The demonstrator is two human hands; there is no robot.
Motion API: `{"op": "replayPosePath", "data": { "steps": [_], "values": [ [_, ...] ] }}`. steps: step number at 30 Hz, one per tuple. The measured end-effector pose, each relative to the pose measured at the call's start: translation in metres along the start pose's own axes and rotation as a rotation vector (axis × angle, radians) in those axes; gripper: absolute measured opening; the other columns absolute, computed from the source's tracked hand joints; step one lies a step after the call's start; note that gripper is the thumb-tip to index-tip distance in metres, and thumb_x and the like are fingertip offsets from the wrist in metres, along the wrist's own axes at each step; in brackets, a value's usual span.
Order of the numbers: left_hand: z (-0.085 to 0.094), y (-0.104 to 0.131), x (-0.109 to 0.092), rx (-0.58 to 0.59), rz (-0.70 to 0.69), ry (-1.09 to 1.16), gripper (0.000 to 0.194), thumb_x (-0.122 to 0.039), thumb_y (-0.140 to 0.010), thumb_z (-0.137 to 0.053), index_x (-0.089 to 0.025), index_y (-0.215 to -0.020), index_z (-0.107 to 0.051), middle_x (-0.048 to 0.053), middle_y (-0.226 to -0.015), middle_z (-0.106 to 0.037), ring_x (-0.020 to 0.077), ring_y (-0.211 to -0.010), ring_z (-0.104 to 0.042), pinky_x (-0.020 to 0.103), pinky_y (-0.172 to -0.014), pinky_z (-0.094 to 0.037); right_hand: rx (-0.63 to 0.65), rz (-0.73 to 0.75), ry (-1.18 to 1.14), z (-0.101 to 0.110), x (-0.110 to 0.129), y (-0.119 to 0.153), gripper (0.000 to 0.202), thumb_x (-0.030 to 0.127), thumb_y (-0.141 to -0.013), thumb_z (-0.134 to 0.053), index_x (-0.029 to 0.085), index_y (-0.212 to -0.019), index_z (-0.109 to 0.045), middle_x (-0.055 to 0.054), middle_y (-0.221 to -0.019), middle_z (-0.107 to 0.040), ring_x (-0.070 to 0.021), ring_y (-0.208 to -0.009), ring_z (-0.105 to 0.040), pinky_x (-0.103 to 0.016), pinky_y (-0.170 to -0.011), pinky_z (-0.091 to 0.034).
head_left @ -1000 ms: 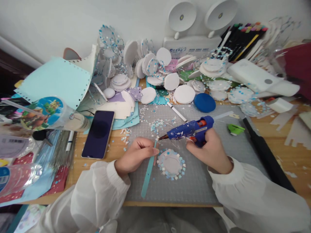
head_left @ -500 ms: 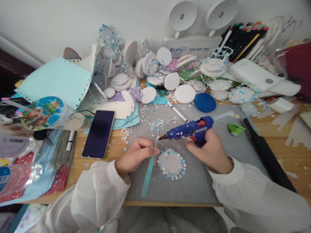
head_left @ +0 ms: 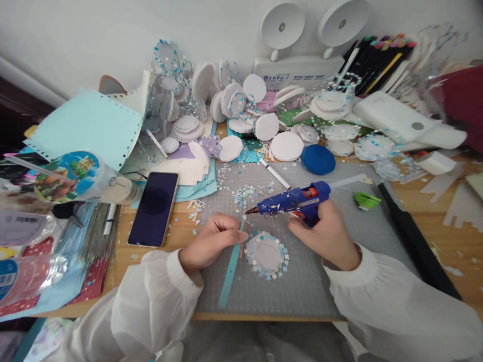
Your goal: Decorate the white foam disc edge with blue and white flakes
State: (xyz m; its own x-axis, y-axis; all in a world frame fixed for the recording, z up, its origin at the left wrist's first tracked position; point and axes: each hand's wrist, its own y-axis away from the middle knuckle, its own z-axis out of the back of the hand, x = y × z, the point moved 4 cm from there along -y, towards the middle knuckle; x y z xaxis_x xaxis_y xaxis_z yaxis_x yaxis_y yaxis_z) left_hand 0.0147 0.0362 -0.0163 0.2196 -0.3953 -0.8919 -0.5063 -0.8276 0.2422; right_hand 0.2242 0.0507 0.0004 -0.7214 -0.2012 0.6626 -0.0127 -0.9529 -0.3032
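Wooden worktop (head_left: 123, 264) against a pale wall, with a grey gridded cutting mat (head_left: 302, 299) at centre. Left hand (head_left: 211, 242): thumb and curled fingers pinched on a teal strip (head_left: 230, 279), which slants over the mat toward the near edge. Right hand (head_left: 328, 236): wrapped round the grip of a blue glue gun (head_left: 285, 201), nozzle pointing left, close to the strip's far end (contact cannot be made out). White disc (head_left: 266, 254), ringed with small blue and white pieces, flat on the mat between the hands, just right of the strip. Loose confetti (head_left: 245, 193) lies beyond the nozzle; a dark-screened phone (head_left: 153, 208) sits left of the mat.
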Motion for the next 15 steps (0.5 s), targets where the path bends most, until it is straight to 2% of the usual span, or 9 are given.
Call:
{"op": "replayPosePath", "data": {
  "steps": [4, 8, 11, 13, 15],
  "values": [
    [0.0, 0.0, 0.001, -0.008, 0.005, -0.001, 0.033, -0.026, -0.072, -0.066, -0.015, -0.042, -0.057, 0.0, -0.042, -0.053, 0.01, -0.047, -0.046, 0.025, -0.049, -0.031, -0.056, 0.015, 0.001, 0.006, -0.003, -0.004, 0.022, 0.027, -0.067, -0.066, 0.023, -0.081, -0.049, 0.003, -0.063, -0.055, -0.0144, -0.049, -0.051, -0.029, -0.052, -0.045],
    [0.0, 0.0, 0.0, -0.008, -0.008, 0.006, 0.033, -0.025, -0.072, -0.065, -0.015, -0.042, -0.056, 0.0, -0.042, -0.054, 0.0098, -0.047, -0.047, 0.024, -0.049, -0.032, -0.203, 0.059, 0.029, 0.029, -0.008, -0.006, 0.028, 0.032, -0.069, -0.064, 0.021, -0.093, -0.053, -0.001, -0.072, -0.059, -0.017, -0.057, -0.056, -0.029, -0.054, -0.046],
    [-0.001, 0.001, 0.0, -0.018, -0.007, 0.016, 0.033, -0.024, -0.072, -0.065, -0.016, -0.041, -0.054, -0.001, -0.042, -0.054, 0.0097, -0.046, -0.047, 0.024, -0.048, -0.032, -0.349, -0.013, 0.242, 0.053, -0.025, 0.003, 0.032, 0.036, -0.066, -0.065, 0.019, -0.091, -0.055, -0.004, -0.072, -0.059, -0.0198, -0.058, -0.057, -0.032, -0.056, -0.046],
    [-0.001, 0.001, 0.0, -0.023, -0.003, 0.018, 0.034, -0.024, -0.071, -0.065, -0.016, -0.04, -0.052, -0.001, -0.041, -0.053, 0.0095, -0.045, -0.047, 0.023, -0.047, -0.031, -0.36, -0.098, 0.383, 0.066, -0.042, 0.013, 0.034, 0.04, -0.065, -0.064, 0.018, -0.09, -0.055, -0.006, -0.072, -0.057, -0.0246, -0.063, -0.059, -0.036, -0.058, -0.046],
    [-0.002, 0.001, 0.0, -0.023, -0.001, 0.008, 0.034, -0.024, -0.07, -0.065, -0.016, -0.04, -0.052, -0.001, -0.04, -0.052, 0.0092, -0.045, -0.046, 0.023, -0.046, -0.031, -0.313, -0.134, 0.431, 0.073, -0.058, 0.022, 0.04, 0.041, -0.064, -0.065, 0.018, -0.095, -0.054, -0.009, -0.08, -0.058, -0.0275, -0.07, -0.061, -0.038, -0.062, -0.048]
  ]
}}
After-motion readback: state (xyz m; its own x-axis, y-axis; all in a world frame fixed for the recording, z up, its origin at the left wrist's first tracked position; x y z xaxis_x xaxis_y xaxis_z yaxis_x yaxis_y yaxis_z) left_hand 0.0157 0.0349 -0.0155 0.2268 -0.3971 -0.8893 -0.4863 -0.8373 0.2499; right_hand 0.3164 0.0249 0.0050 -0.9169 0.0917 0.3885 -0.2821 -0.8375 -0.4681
